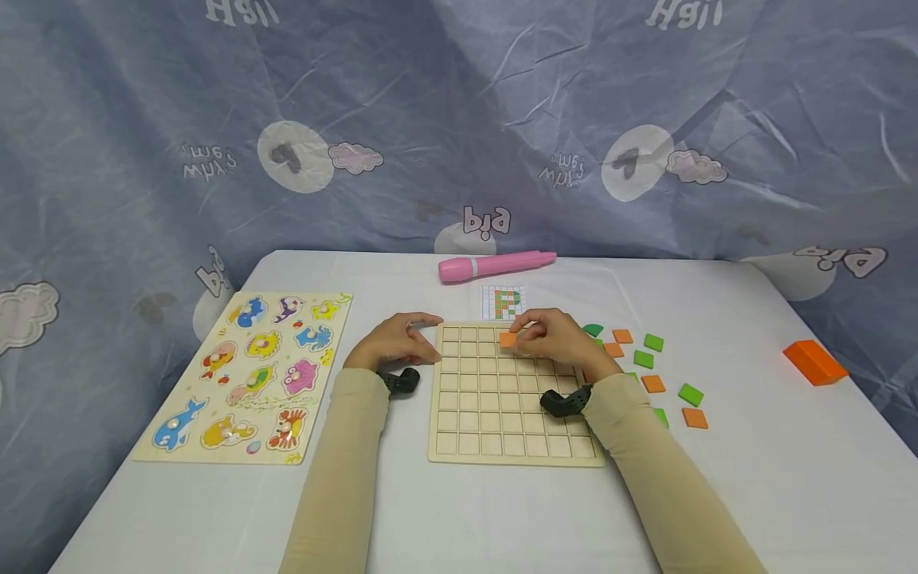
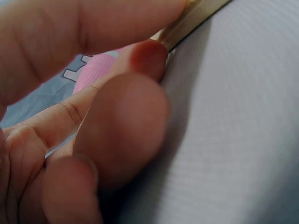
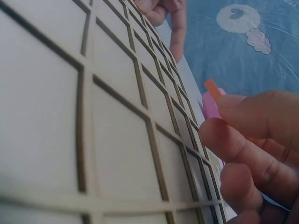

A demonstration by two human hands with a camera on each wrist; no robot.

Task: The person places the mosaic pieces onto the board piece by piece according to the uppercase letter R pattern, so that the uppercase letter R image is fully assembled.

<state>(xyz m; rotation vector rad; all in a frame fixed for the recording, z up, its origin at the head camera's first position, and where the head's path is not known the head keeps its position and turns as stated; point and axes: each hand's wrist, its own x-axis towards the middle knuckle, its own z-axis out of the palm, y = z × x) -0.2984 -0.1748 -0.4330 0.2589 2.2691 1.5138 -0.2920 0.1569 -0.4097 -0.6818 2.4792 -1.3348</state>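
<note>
A wooden grid board (image 1: pixel 488 410) lies on the white table in front of the person. The right hand (image 1: pixel 555 336) pinches an orange square tile (image 1: pixel 507 340) over the board's far rows; in the right wrist view the tile (image 3: pixel 212 88) is seen edge-on between thumb and finger, apart from the grid (image 3: pixel 121 154). At the board's far left corner the left hand (image 1: pixel 394 341) touches the edge with its fingers, which the left wrist view shows beside the board's rim (image 2: pixel 196 21). A small pattern card (image 1: pixel 504 303) with a green and orange figure lies behind the board.
Several loose green (image 1: pixel 643 359) and orange tiles (image 1: pixel 653 383) are scattered right of the board, some partly behind the right arm. An animal puzzle board (image 1: pixel 272 383) lies at left. A pink pen-shaped object (image 1: pixel 495 266) is at the back, an orange block (image 1: pixel 815 363) far right.
</note>
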